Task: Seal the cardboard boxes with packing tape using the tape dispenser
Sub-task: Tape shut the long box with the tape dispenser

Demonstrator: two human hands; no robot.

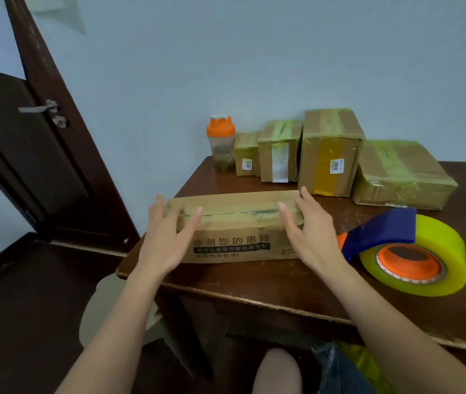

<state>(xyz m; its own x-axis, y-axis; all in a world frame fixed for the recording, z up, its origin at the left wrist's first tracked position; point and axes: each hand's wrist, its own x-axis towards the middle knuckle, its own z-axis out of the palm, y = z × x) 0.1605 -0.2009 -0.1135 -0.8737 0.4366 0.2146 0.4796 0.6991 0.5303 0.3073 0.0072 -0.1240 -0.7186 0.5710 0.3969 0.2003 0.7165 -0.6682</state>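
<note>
Fingers spread wide on both sides, holding nothing: left hand [166, 237] open at the left end of the long cardboard box [236, 226], right hand [308, 231] open at its right end, contact unclear. Box lies lengthwise at the desk [254, 282] front, top seam taped. Tape dispenser [408, 251] with yellow roll sits just right of it. Four taped boxes [331, 152] and an orange-lidded shaker bottle [221, 142] line the wall.
</note>
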